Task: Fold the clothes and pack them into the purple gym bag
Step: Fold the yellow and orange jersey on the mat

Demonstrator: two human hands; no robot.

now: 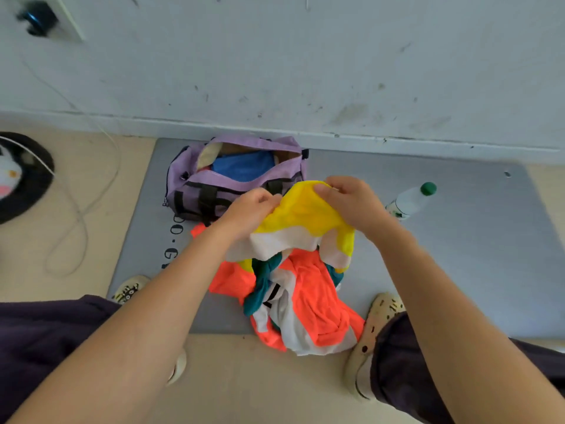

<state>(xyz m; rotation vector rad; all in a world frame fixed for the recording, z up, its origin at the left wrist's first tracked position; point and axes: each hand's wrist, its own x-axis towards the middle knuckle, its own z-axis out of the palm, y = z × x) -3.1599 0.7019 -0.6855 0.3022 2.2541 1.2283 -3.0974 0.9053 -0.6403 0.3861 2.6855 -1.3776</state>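
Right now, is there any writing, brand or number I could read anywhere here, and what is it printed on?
"00" then a dot then "G": dark letters on the grey mat, running along its left edge; the left forearm hides the rest.
Label on the plastic bottle: green and white print, too small and blurred to read.
Purple gym bag: no readable text.
Clothes pile: black marks, not legible.

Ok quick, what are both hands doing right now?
Left hand: gripping the yellow and white garment.
Right hand: gripping the same garment at its top edge.
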